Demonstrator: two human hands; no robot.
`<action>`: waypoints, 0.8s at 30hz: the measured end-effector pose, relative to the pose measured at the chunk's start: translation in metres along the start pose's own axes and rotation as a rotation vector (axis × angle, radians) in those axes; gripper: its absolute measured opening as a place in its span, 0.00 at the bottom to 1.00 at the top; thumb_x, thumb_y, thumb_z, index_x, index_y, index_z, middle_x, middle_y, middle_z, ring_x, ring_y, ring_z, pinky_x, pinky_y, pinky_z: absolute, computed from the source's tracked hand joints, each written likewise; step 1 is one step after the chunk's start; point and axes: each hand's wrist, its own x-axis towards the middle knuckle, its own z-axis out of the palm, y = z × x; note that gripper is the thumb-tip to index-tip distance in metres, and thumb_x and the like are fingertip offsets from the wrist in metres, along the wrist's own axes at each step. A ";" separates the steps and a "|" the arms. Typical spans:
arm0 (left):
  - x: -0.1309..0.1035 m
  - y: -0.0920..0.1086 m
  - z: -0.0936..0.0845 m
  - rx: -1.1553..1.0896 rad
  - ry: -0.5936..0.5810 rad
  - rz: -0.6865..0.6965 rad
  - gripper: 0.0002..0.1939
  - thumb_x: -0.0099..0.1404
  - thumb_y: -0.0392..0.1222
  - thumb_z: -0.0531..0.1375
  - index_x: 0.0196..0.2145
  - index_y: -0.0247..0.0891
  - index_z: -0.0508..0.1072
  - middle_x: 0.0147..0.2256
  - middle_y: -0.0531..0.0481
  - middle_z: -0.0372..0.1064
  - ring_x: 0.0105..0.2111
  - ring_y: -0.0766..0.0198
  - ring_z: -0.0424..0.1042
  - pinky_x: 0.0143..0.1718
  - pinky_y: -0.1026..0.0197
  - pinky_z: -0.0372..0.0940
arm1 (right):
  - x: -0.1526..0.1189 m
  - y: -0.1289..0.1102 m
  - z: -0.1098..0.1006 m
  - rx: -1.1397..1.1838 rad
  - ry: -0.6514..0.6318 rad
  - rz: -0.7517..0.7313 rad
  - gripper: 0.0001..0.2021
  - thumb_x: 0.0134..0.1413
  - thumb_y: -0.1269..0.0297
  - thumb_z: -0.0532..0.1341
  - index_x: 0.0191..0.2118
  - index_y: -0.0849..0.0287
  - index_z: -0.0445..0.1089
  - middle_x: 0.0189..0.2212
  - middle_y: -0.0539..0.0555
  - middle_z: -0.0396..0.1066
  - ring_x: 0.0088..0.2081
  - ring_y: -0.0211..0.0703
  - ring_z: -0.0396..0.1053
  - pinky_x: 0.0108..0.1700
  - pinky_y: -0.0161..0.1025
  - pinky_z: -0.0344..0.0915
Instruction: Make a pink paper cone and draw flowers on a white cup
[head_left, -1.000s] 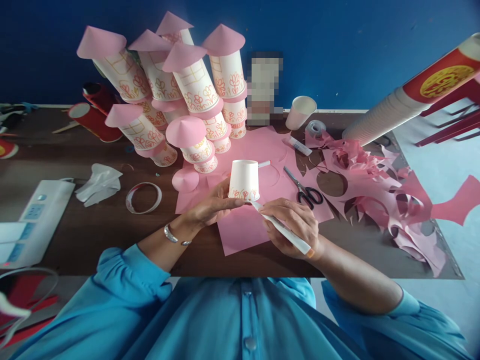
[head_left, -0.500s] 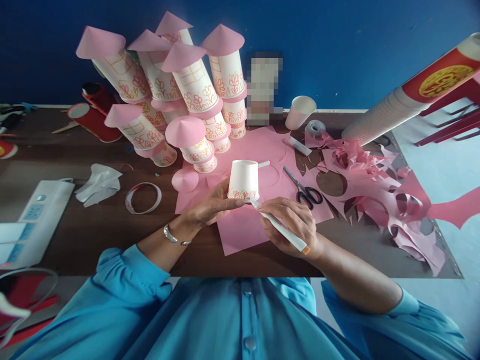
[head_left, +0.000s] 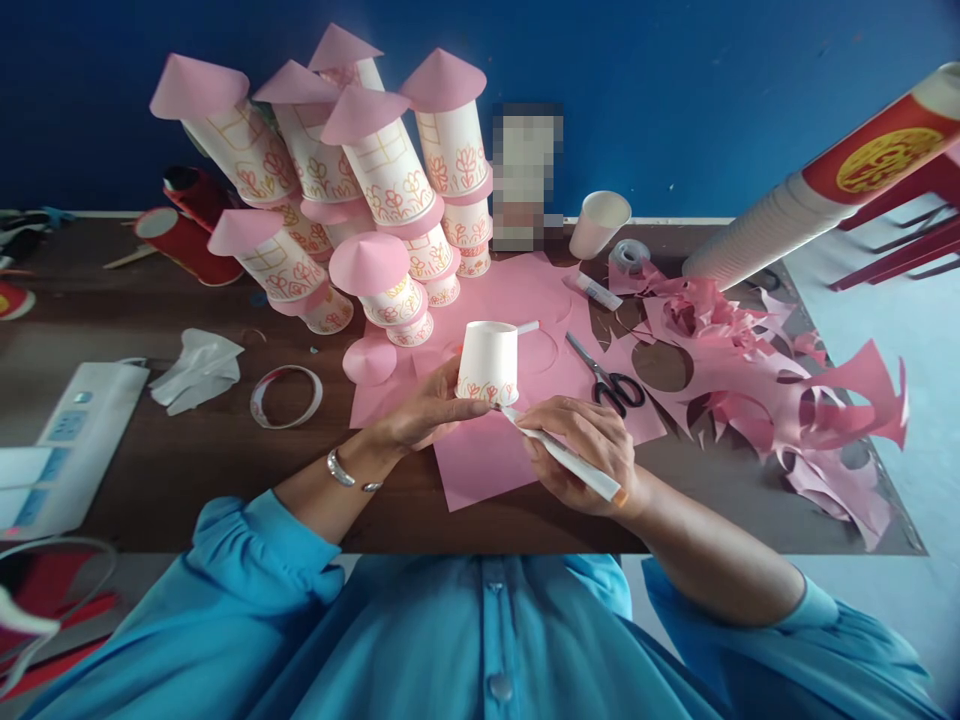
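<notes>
My left hand (head_left: 431,410) grips a white paper cup (head_left: 489,352) by its lower part, with the thumb along the bottom edge. Red flowers are drawn in a band near that edge. In my right hand (head_left: 581,450) is a slim white glue tube (head_left: 574,462) with an orange end, its nozzle at the cup's lower rim. Whether glue is coming out is too small to see. Beneath both hands lie pink paper sheets (head_left: 480,475). Black-handled scissors (head_left: 619,390) rest just beyond my right hand.
Paper-cup towers with pink cone roofs (head_left: 367,115) stand at the back left. To the right are pink scraps (head_left: 750,400), another tube (head_left: 598,290), a loose cup (head_left: 600,225) and a long cup stack (head_left: 780,230). A tape roll (head_left: 286,396) lies left.
The glue tube and my right hand have shifted very slightly along the cup's rim. At the right table edge, a pink paper scrap has lifted and curled inward.
</notes>
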 end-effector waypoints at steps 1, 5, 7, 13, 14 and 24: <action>0.000 0.000 0.000 -0.002 0.002 0.007 0.22 0.61 0.41 0.75 0.52 0.40 0.78 0.43 0.46 0.78 0.44 0.56 0.77 0.49 0.54 0.71 | -0.001 0.000 0.000 0.004 0.013 -0.006 0.09 0.66 0.73 0.60 0.49 0.57 0.71 0.32 0.53 0.80 0.32 0.43 0.81 0.36 0.38 0.78; -0.001 0.001 0.001 -0.033 0.008 0.026 0.24 0.61 0.42 0.75 0.54 0.43 0.78 0.45 0.46 0.79 0.46 0.55 0.78 0.51 0.53 0.72 | -0.002 0.001 -0.002 -0.010 0.054 -0.010 0.10 0.64 0.73 0.62 0.50 0.57 0.72 0.33 0.54 0.81 0.33 0.43 0.82 0.38 0.38 0.79; -0.001 0.002 0.001 -0.043 0.001 0.018 0.27 0.62 0.43 0.74 0.58 0.44 0.76 0.47 0.45 0.80 0.48 0.52 0.79 0.53 0.51 0.72 | -0.001 0.000 -0.003 -0.031 0.058 0.003 0.11 0.64 0.74 0.62 0.50 0.56 0.72 0.34 0.54 0.81 0.33 0.43 0.82 0.39 0.37 0.79; -0.001 0.003 0.002 -0.041 -0.022 0.018 0.27 0.63 0.45 0.74 0.58 0.44 0.77 0.49 0.45 0.81 0.51 0.50 0.79 0.55 0.49 0.72 | 0.000 0.000 -0.003 -0.045 0.054 0.000 0.11 0.66 0.73 0.62 0.51 0.56 0.72 0.35 0.54 0.82 0.35 0.43 0.83 0.38 0.37 0.80; -0.002 0.003 0.002 -0.039 -0.019 0.013 0.26 0.62 0.46 0.75 0.57 0.44 0.77 0.48 0.45 0.81 0.50 0.50 0.79 0.56 0.49 0.71 | 0.000 0.001 -0.003 -0.047 0.053 -0.005 0.11 0.66 0.74 0.62 0.51 0.56 0.71 0.35 0.54 0.82 0.35 0.43 0.83 0.38 0.37 0.80; -0.002 0.003 0.003 -0.041 -0.025 0.025 0.18 0.63 0.43 0.73 0.50 0.40 0.79 0.46 0.44 0.80 0.48 0.53 0.79 0.52 0.52 0.72 | 0.000 0.000 -0.002 -0.006 0.028 0.015 0.10 0.64 0.74 0.62 0.49 0.56 0.72 0.34 0.52 0.81 0.33 0.41 0.81 0.37 0.36 0.78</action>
